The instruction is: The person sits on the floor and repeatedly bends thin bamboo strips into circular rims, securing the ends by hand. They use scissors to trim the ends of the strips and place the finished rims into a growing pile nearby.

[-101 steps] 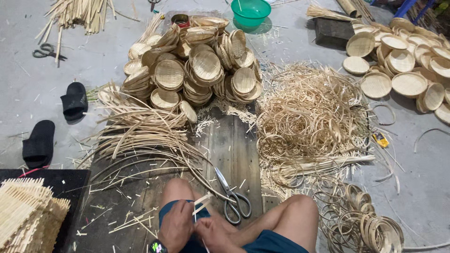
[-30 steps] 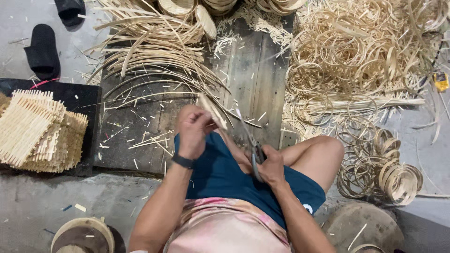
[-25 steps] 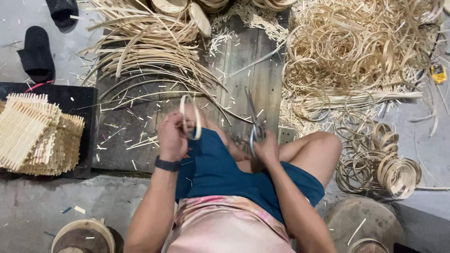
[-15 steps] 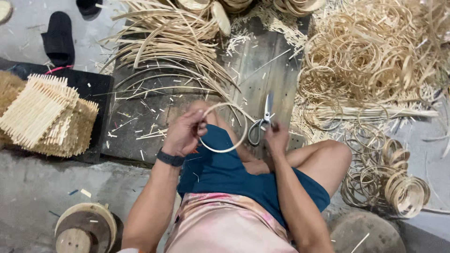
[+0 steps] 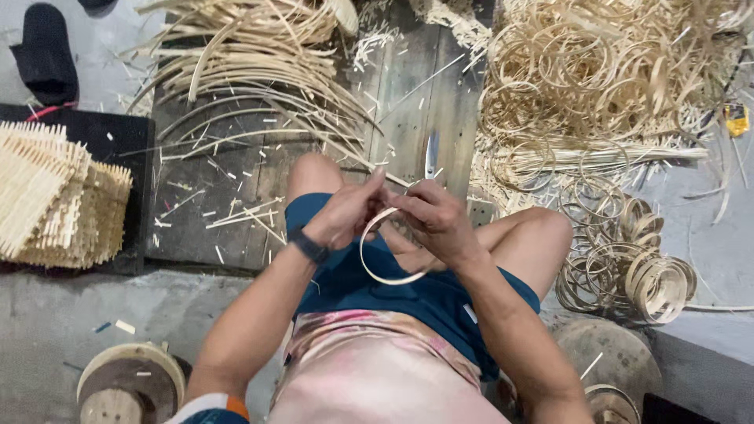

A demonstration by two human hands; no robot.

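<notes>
A black sandal [image 5: 45, 52] lies beside stacked woven mats [image 5: 59, 196]; finished hoops [image 5: 628, 271] pile nearby.

Left hand [image 5: 345, 213] and right hand [image 5: 436, 221] close together above the lap, fingers pinched.

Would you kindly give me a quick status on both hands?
Left hand and right hand both pinching a bamboo strip hoop over the lap. Scissors lie on the board beyond. Nothing obstructing.

The right hand [image 5: 436, 220] hides the scissors' [image 5: 431, 157] handles, and the top edge cuts off the black sandal [image 5: 45, 51]
</notes>
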